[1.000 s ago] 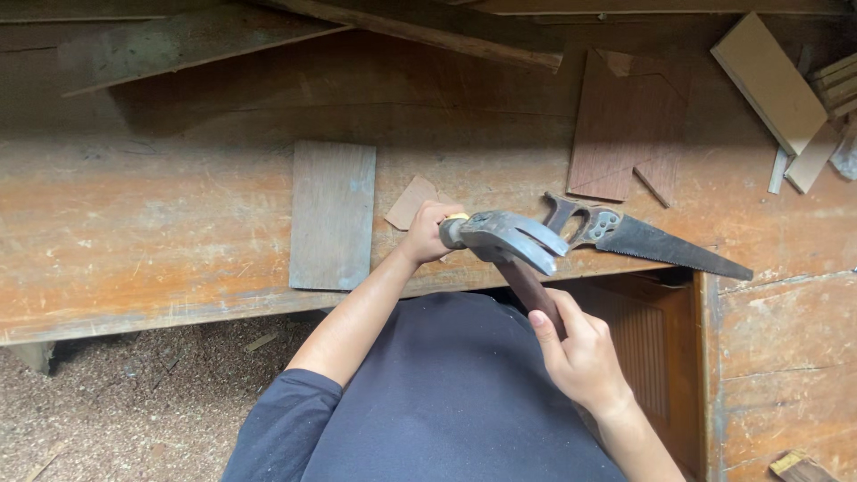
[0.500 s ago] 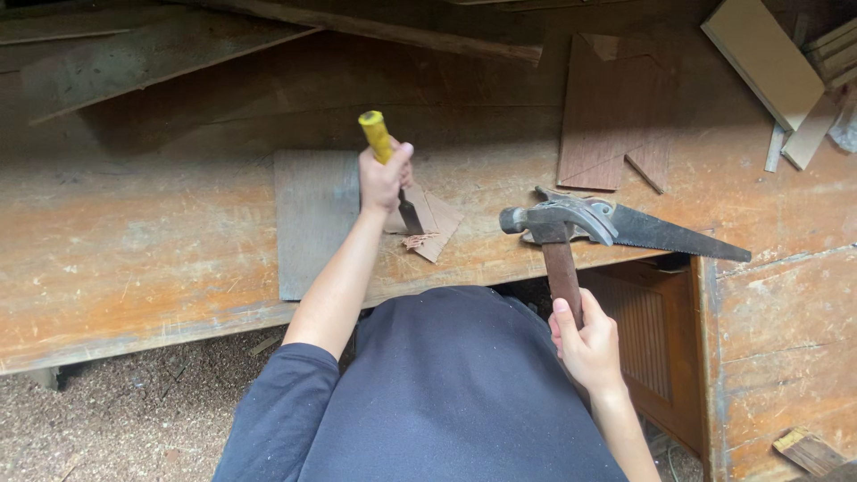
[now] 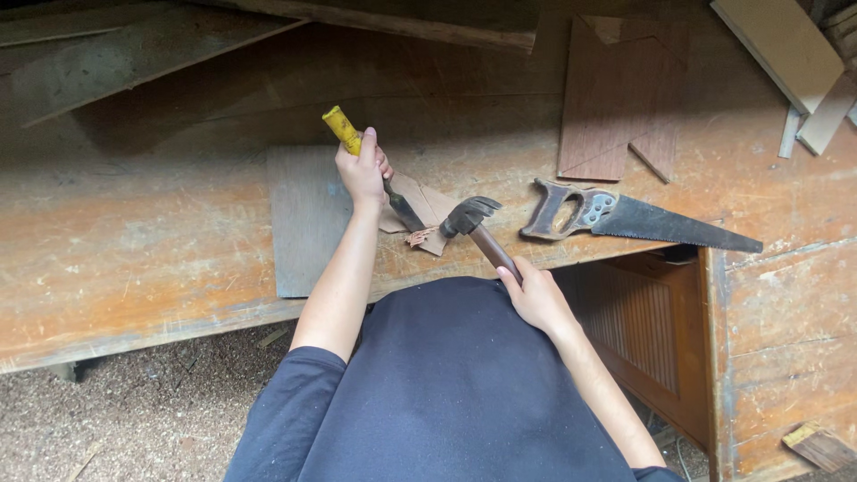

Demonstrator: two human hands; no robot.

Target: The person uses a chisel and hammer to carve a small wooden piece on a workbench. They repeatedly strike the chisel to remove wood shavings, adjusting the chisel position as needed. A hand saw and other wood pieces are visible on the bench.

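Gripping a chisel [image 3: 379,174], the left hand [image 3: 361,171] is setting its blade on a wood scrap [image 3: 427,210] at the bench [image 3: 134,250] edge; the right hand [image 3: 536,299] is holding a hammer [image 3: 478,228] low. Chips are showing, so cutting looks begun, unfinished.

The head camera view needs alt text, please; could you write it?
Over a worn wooden workbench, the left hand holds a yellow-handled chisel on a small thin wood piece; the right hand holds a brown-handled claw hammer. A wooden-handled handsaw lies nearby.
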